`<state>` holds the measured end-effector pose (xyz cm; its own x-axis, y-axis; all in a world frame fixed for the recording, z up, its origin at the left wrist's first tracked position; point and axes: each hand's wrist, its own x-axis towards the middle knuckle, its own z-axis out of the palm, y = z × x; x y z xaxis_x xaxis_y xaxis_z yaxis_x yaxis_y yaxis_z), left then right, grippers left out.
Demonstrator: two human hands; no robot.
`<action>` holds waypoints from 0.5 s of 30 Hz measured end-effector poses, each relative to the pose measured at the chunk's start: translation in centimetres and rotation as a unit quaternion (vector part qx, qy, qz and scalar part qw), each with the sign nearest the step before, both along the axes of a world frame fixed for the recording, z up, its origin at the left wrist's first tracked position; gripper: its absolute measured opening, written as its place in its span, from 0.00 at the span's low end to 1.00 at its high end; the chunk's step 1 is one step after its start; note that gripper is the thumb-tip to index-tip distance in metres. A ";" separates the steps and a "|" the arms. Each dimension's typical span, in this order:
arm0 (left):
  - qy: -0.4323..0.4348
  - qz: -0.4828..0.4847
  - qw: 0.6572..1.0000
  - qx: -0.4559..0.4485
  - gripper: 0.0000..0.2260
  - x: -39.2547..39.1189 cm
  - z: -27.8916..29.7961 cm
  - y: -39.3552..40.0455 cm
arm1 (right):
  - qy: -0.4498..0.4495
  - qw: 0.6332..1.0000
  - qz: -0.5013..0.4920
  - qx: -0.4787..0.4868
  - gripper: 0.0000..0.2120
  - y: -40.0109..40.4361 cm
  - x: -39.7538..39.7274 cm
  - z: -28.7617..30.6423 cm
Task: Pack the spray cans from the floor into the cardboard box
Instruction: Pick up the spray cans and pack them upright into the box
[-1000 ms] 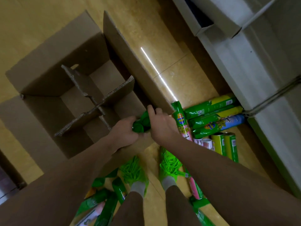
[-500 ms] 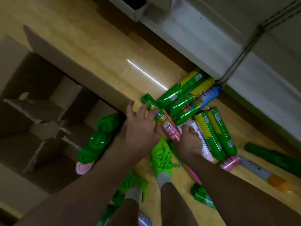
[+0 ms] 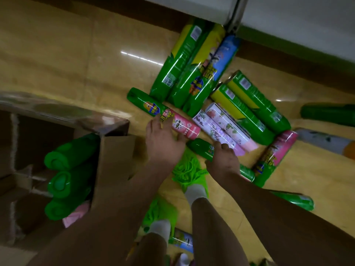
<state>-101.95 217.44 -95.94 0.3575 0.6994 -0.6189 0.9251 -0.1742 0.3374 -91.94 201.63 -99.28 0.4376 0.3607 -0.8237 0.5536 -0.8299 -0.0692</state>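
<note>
Several spray cans lie on the floor in the head view, green, pink and blue ones. My left hand (image 3: 163, 143) rests over a green-and-pink can (image 3: 165, 114), fingers curling around it. My right hand (image 3: 223, 160) closes on a green can (image 3: 201, 147) lying by my right shoe. The cardboard box (image 3: 113, 162) stands at left with its flap up. Inside it, three green-capped cans (image 3: 65, 181) and a pink cap (image 3: 74, 217) stand in one compartment.
A white cabinet base (image 3: 288, 22) runs along the top right, with cans piled against it. More cans lie at far right (image 3: 326, 114) and under my arms (image 3: 295, 202). My green shoes (image 3: 189, 169) stand between the box and the cans.
Both hands left the box after setting a green can inside and reached right to the cans on the floor. The view swung right and closer to the pile.
</note>
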 end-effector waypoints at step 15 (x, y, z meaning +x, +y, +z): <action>0.004 0.540 0.817 -0.204 0.32 2.9 -13.0 4.3 | -0.031 0.994 0.099 0.029 0.30 -1.7 -1.7 -7.9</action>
<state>-99.02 221.73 -108.97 -0.3362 0.3395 -0.8785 0.4675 0.8699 0.1572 -93.60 199.89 -107.15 0.4026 0.4908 -0.7727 0.7099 -0.7003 -0.0748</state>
